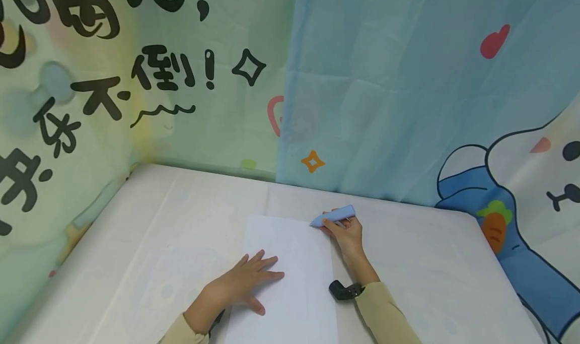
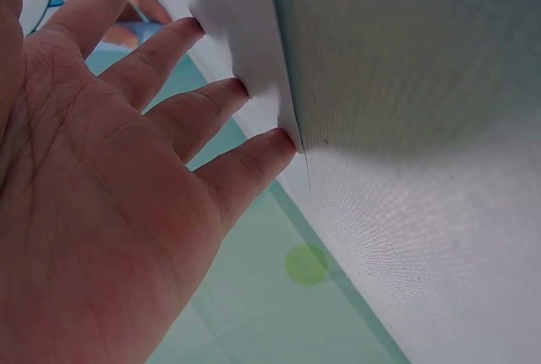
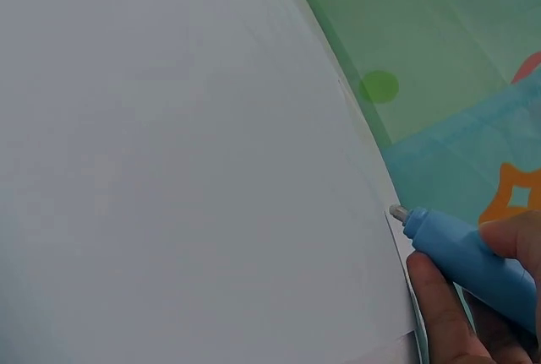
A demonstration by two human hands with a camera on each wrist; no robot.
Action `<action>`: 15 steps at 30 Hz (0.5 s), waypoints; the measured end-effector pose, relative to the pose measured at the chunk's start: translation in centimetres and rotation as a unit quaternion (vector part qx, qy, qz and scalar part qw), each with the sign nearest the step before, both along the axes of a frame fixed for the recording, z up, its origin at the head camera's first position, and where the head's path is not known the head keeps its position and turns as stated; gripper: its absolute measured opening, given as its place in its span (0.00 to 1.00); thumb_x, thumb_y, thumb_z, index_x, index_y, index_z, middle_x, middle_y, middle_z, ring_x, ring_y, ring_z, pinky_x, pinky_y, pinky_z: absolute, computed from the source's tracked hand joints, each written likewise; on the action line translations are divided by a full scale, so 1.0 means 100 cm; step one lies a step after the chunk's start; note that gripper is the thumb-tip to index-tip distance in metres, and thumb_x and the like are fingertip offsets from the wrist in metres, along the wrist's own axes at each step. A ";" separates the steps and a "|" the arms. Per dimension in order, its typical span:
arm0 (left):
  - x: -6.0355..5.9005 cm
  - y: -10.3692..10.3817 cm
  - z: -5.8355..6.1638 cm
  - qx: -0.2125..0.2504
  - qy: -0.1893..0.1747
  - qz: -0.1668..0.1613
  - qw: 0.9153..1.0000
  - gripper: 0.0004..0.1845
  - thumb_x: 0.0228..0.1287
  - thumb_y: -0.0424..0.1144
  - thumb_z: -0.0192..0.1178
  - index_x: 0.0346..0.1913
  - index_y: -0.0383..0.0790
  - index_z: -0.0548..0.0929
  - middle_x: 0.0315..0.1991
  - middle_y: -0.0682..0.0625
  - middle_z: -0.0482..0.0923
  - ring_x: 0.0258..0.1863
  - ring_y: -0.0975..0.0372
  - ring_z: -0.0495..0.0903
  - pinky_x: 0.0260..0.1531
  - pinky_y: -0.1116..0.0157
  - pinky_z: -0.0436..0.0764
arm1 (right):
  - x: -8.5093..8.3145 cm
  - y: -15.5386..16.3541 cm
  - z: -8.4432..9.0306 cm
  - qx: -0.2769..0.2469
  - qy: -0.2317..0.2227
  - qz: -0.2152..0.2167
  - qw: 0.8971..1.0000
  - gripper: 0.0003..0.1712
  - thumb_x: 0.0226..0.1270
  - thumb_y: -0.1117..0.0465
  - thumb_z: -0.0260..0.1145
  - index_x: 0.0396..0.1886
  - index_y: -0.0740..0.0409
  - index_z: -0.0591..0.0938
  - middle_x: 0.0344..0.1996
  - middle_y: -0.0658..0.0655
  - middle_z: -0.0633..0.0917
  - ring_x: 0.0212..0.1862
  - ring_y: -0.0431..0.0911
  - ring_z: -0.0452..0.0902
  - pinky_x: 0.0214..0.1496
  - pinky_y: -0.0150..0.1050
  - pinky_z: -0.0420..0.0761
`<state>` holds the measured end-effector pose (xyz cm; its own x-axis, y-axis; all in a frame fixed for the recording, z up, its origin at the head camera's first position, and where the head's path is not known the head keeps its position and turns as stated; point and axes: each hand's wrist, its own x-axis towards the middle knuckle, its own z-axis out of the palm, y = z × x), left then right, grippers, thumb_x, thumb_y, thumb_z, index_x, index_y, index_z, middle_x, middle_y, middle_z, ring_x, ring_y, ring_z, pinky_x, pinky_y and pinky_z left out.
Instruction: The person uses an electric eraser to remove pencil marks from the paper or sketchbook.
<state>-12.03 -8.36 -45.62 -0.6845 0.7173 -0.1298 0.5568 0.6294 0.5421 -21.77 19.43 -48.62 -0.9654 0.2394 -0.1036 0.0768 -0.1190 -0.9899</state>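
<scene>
A white sheet of paper lies flat on the white table. My left hand rests flat on the sheet's left part with straight, spread fingers, whose tips press the paper. My right hand grips a light blue pen-shaped tool at the sheet's far right corner. Its grey tip touches the edge of the paper, with the blue body between thumb and fingers.
Printed cloth curtains close the table in: a green one with black characters at the left and back, a blue one with a cartoon rabbit at the right. A black wrist device sits on my right forearm.
</scene>
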 end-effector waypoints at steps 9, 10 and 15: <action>0.000 0.000 0.002 -0.002 -0.002 0.003 1.000 0.43 0.43 0.44 0.75 0.67 0.43 0.73 0.73 0.41 0.61 0.74 0.41 0.52 0.69 0.39 0.54 | 0.000 0.001 0.001 0.010 -0.006 0.003 1.000 0.26 0.59 0.78 0.65 0.56 0.72 0.67 0.49 0.66 0.84 0.39 0.35 0.84 0.45 0.35 0.85; 0.000 0.000 0.002 -0.002 -0.003 0.003 1.000 0.43 0.42 0.44 0.75 0.67 0.43 0.73 0.73 0.41 0.61 0.74 0.41 0.52 0.69 0.39 0.54 | 0.000 0.001 0.001 0.012 -0.006 0.003 1.000 0.26 0.59 0.78 0.65 0.56 0.72 0.68 0.49 0.66 0.84 0.39 0.35 0.84 0.45 0.35 0.85; 0.000 0.001 0.001 -0.004 0.001 0.002 1.000 0.43 0.42 0.44 0.75 0.67 0.44 0.74 0.73 0.41 0.61 0.74 0.41 0.52 0.69 0.39 0.55 | 0.000 0.000 0.000 0.022 -0.008 0.006 1.000 0.27 0.58 0.78 0.65 0.57 0.72 0.68 0.52 0.69 0.82 0.39 0.35 0.84 0.44 0.35 0.85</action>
